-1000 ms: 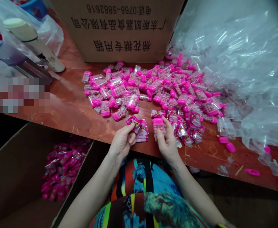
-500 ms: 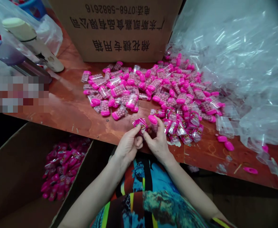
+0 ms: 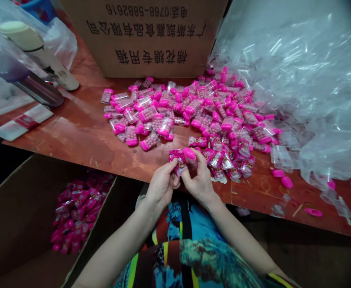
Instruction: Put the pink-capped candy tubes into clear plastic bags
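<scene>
My left hand (image 3: 161, 183) is closed on a small pink printed wrapper (image 3: 179, 161), pinched between thumb and fingers at the table's front edge. My right hand (image 3: 200, 181) is closed around a small clear candy bottle with a pink cap (image 3: 189, 153). Its cap sticks out above the fingers, and most of its body is hidden. The right thumb meets the wrapper's edge, so the two things are close together. Beyond my hands spreads a pile of pink-capped candy bottles (image 3: 148, 114) with pink balls inside. Beside my right hand lie several pink printed wrappers (image 3: 225, 160).
A cardboard box (image 3: 154, 44) stands behind the pile. Clear plastic bags (image 3: 286, 72) fill the right side. Loose pink caps (image 3: 286, 182) lie at right. Below the table at left, an open carton (image 3: 22, 204) holds wrapped bottles (image 3: 78, 208). A white flask (image 3: 55, 66) lies back left.
The bottle in my right hand has tilted to the left, its cap now against the wrapper's upper edge. The wrapper appears more spread out. The view has shifted slightly.
</scene>
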The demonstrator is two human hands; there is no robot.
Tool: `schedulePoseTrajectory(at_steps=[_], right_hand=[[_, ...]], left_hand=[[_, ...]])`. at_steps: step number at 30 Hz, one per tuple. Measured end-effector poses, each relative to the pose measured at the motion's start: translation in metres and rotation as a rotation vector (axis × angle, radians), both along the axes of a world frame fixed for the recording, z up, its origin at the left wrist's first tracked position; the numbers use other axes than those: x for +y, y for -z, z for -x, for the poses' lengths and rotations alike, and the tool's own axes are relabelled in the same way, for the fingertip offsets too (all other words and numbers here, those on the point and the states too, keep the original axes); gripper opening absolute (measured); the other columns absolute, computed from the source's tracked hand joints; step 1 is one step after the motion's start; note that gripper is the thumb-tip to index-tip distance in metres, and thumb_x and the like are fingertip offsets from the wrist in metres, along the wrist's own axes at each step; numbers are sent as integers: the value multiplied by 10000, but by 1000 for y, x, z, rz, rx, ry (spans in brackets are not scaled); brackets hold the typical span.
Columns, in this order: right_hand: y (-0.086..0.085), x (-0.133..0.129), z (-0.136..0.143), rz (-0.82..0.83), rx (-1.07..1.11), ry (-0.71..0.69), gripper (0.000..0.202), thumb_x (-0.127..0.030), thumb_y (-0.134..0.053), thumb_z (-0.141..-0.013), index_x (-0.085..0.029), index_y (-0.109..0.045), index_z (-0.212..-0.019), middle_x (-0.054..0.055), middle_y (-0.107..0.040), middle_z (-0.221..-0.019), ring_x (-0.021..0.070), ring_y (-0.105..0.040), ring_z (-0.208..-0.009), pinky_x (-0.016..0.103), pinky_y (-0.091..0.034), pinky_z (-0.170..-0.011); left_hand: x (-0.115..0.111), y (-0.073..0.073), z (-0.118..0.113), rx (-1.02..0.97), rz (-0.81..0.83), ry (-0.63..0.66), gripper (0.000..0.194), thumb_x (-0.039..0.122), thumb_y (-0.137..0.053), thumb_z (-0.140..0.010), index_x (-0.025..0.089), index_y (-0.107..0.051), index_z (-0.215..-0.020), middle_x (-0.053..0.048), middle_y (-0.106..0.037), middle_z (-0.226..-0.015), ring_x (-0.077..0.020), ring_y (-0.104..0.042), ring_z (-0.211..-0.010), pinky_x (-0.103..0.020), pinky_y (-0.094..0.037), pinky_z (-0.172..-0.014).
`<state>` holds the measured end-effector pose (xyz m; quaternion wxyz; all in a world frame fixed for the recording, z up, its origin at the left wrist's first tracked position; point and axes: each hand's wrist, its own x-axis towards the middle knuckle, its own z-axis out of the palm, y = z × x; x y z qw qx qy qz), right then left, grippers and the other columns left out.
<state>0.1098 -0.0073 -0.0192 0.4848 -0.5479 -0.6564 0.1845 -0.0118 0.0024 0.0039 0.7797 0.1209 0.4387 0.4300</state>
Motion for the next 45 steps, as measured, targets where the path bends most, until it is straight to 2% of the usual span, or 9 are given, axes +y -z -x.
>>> schedulePoseTrajectory(at_steps=[6,11,15,21,32,35,39,42,45], right_hand=[[-3,-9,-6,69,43,-32,557,-138,-563,-849,-223,-445,-1387,119,-634,-1295,274,-640,-1176,468,-545,-1011],[-4,-14,-9,125,130,32,485,-162,-564,-869,-224,-481,-1342,85,-671,-1071,233,-688,-908,432,-594,-866],[-5,-13,-2,143,149,-23,547,-227,-614,-875,-231,-425,-1388,107,-647,-1184,238,-683,-1005,427,-594,-901],[7,-14,2,39,25,55,628,-278,-675,-856,-232,-407,-1421,132,-590,-1354,293,-594,-1235,498,-529,-1024],[7,-34,-5,-85,-20,153,416,-214,-587,-898,-240,-529,-1309,104,-689,-1226,268,-678,-1083,446,-574,-923],[6,-37,-7,-12,106,189,395,-207,-593,-872,-236,-553,-1264,95,-694,-1188,254,-682,-1041,410,-577,-893],[7,-34,-11,145,496,203,309,-222,-601,-851,-216,-558,-1157,43,-694,-996,188,-673,-866,321,-572,-774],[11,-30,-15,212,768,195,220,-250,-623,-842,-217,-536,-1042,-29,-611,-806,111,-564,-625,231,-500,-579],[14,-27,-20,226,855,223,177,-288,-619,-864,-223,-510,-987,-58,-544,-742,85,-473,-549,202,-436,-503]], left_hand=[[2,-3,-1,-1,45,-57,322,353,-738,-799,149,-552,-632,54,-446,-408,-47,-359,-342,-186,-268,-388],[10,-8,6,-4,94,-188,297,310,-752,-803,169,-514,-696,81,-461,-466,-28,-313,-324,-179,-208,-357],[7,-10,3,-24,97,-133,284,340,-730,-827,159,-550,-703,68,-461,-446,-38,-356,-333,-172,-253,-374],[-8,-7,-7,16,8,-48,356,409,-749,-799,163,-540,-649,61,-447,-407,-45,-350,-330,-185,-253,-380],[-19,-1,-12,93,-48,25,360,461,-736,-796,164,-566,-683,57,-449,-381,-60,-365,-334,-189,-270,-393],[-18,-1,-15,107,-27,56,345,451,-748,-778,159,-581,-702,59,-456,-388,-62,-367,-325,-195,-270,-387],[-15,-4,-19,108,-11,58,298,352,-795,-712,149,-578,-685,62,-489,-435,-43,-343,-318,-197,-233,-366],[-15,-6,-22,96,-28,57,309,308,-827,-670,145,-564,-669,62,-507,-473,-31,-340,-327,-197,-219,-365],[-14,-7,-23,106,-41,56,345,329,-848,-662,149,-554,-657,68,-482,-462,-33,-349,-334,-199,-221,-370]])
